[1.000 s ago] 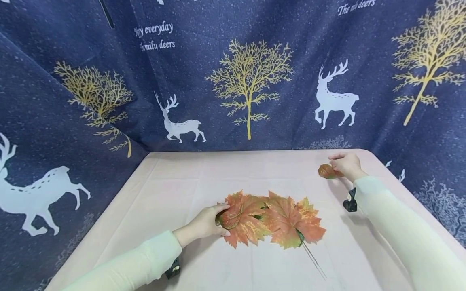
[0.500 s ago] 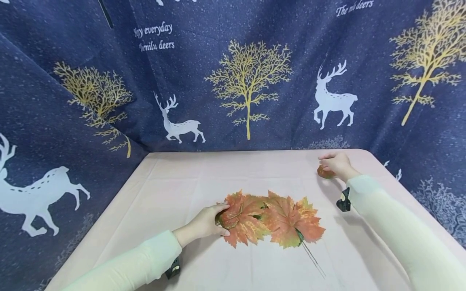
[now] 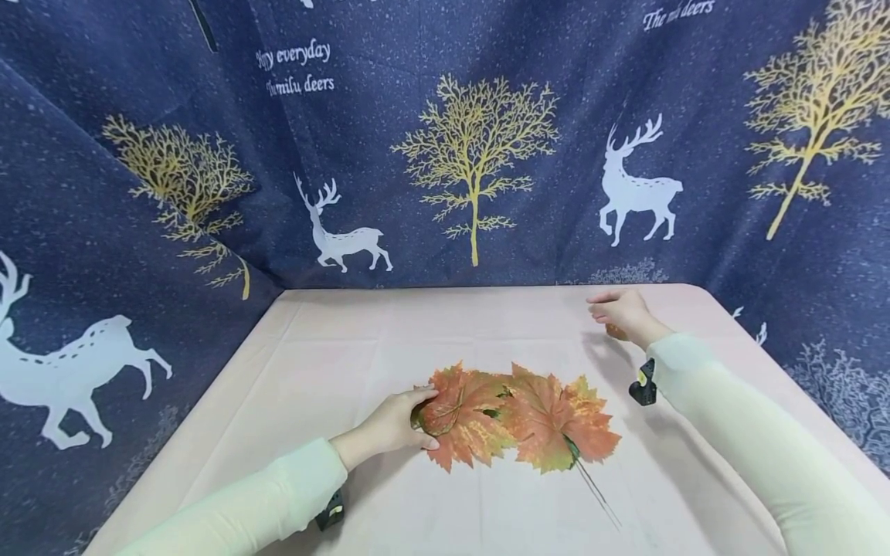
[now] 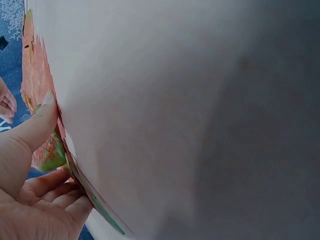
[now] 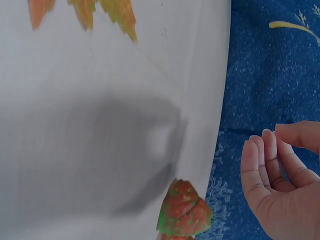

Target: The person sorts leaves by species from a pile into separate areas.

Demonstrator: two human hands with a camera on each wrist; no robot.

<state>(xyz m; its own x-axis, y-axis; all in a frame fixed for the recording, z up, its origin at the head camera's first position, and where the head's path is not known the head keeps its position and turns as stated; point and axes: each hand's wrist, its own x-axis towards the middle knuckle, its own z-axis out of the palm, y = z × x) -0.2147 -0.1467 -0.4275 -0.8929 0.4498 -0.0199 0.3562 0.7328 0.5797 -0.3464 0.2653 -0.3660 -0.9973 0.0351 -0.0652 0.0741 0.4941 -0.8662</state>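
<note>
Orange-red artificial maple leaves (image 3: 549, 417) lie at the middle of the table, with thin stems pointing toward the near right. At their left end my left hand (image 3: 396, 423) holds the leaf edge between thumb and fingers. A curled green and red leaf piece (image 4: 50, 152) shows between them in the left wrist view, above a green stem (image 4: 107, 215). My right hand (image 3: 626, 313) hovers near the far right corner, fingers loosely curled around nothing. A small curled red-green leaf (image 5: 182, 212) lies apart from that hand in the right wrist view; the head view shows it mostly covered.
A pale pink cloth covers the table (image 3: 334, 363). Behind it hangs a dark blue curtain (image 3: 431, 232) printed with white deer and golden trees. Black wrist cameras sit under both sleeves, the right one (image 3: 643, 384) close over the cloth.
My right hand has moved left over the small curled leaf, covering most of it in the head view. The left hand and the maple leaves have stayed put.
</note>
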